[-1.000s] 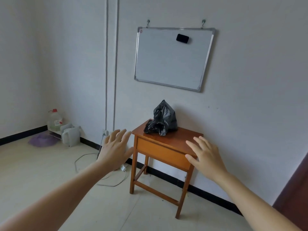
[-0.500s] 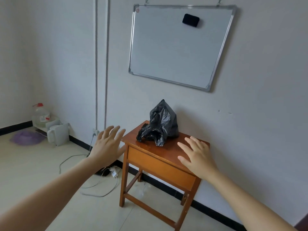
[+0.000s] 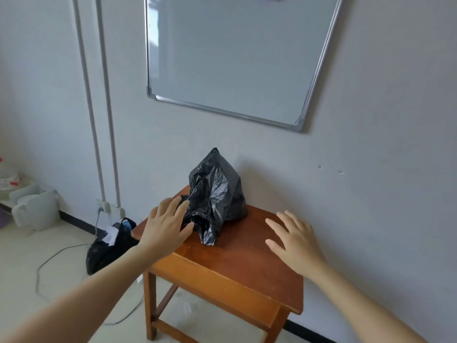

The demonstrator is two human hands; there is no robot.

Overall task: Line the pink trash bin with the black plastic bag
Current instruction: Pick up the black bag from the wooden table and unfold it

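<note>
No writing is readable anywhere in your view; the whiteboard (image 3: 230, 55) on the wall is blank, and a dark object at its top edge is cut off by the frame.

The black plastic bag (image 3: 217, 194) sits crumpled in a peaked heap on the wooden worktop (image 3: 235, 263), toward the back near the wall; whether anything is inside it cannot be told. Your left hand (image 3: 165, 229) reaches over the worktop's left part with fingers spread wide, its fingertips right at the bag's left folds, though actual contact is hard to make out; the grip is wide and holds nothing. Your right hand (image 3: 294, 241) hovers over the worktop's right side, well apart from the bag, fingers splayed, grip wide and empty.

On the floor left of the worktop a second dark bag (image 3: 108, 246) stands open with white paper scraps showing in its mouth. A grey cable (image 3: 49, 261) trails across the floor from a wall socket (image 3: 103, 207). At the far left, a white container (image 3: 37, 211) and something with red marks are partly cut off and too blurred to identify. The pink bin is not in your view.
</note>
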